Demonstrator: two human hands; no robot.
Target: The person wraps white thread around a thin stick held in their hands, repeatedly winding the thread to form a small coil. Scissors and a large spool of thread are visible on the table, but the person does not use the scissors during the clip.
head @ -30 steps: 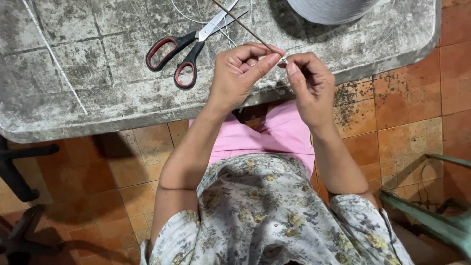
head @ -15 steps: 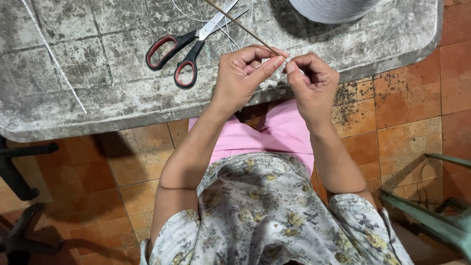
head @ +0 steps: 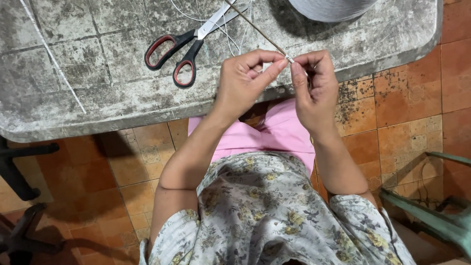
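My left hand [head: 245, 78] and my right hand [head: 314, 86] meet fingertip to fingertip above the near edge of a worn grey table [head: 98, 98]. Both pinch the near end of a thin brown stick [head: 260, 30] that slants away up and to the left across the table. Fine white thread [head: 228, 34] trails over the table near the stick. Whether thread lies between my fingers is too small to tell.
Scissors [head: 191, 41] with red-and-black handles lie on the table left of my hands. A large pale spool [head: 331, 7] stands at the far edge. A thin white rod [head: 51, 54] lies at the left. A green chair frame [head: 431, 216] is at lower right, dark legs [head: 19, 172] at lower left.
My hands have kept the same pinch on the stick's end, with only small finger shifts. The view has drifted slightly; nothing on the table has moved.
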